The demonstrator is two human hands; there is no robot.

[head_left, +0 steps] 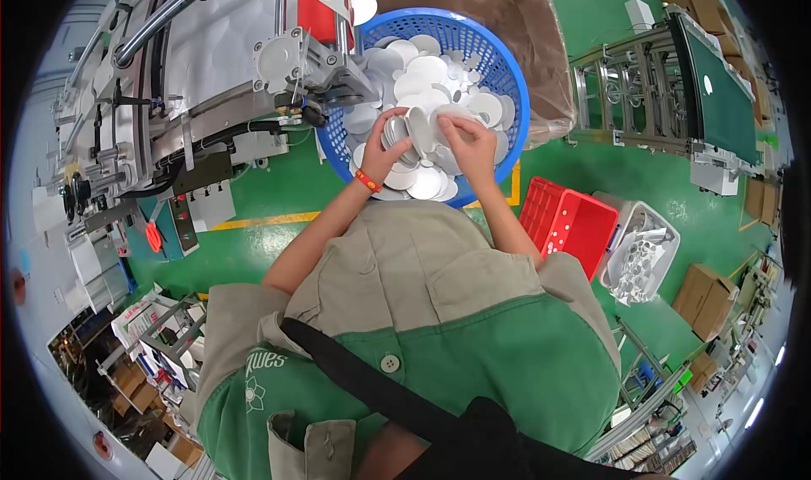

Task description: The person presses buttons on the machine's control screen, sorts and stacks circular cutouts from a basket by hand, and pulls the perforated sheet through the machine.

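Over a blue plastic basket point(517, 74) heaped with thin white and silvery discs point(427, 182), both my hands are at work. My left hand point(384, 152), an orange-red band at its wrist, is closed round a fanned stack of discs point(400, 133). Fingers and thumb of my right hand point(469, 144) pinch white discs point(448, 117) just to the right of that stack. A few discs stand on edge between the two hands. Exactly how many each hand holds cannot be made out.
A machine with metal rollers point(279, 62) borders the basket on the left. Behind it stands a large box lined with brown plastic point(515, 24). To the right are a red crate point(562, 222), a grey bin of white scraps point(646, 256) and a green conveyor point(718, 91).
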